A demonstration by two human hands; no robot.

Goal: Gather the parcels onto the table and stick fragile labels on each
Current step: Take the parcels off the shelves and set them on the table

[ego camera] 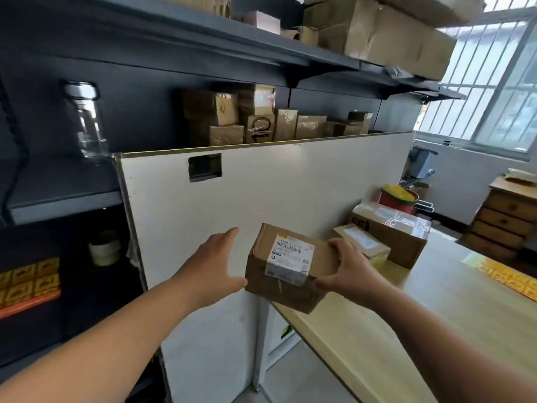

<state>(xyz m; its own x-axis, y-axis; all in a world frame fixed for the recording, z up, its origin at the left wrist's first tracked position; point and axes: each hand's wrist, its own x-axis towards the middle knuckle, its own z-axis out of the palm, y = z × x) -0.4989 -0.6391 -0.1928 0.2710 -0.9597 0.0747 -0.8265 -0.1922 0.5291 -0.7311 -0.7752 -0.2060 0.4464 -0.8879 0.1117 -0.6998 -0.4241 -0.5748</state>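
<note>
Right hand [348, 269] grips the right end of the small cardboard parcel [260, 274], fingers curled over the top edge and thumb underneath. Left hand [215, 263] is spread flat with straight fingers just beside the parcel's left end; the thumb seems to brush the lower corner, though it's hard to be sure. The parcel hangs tilted over the near-left corner of the wooden desk [406, 330], its white barcode label [290, 261] facing up. Further back on the desk, a flat parcel [363, 242] lies against a larger taped box [392, 231]. A yellow fragile-label sheet [505, 277] lies at the desk's right. More parcels line the dark shelf [261, 117] above the white board [261, 193].
</note>
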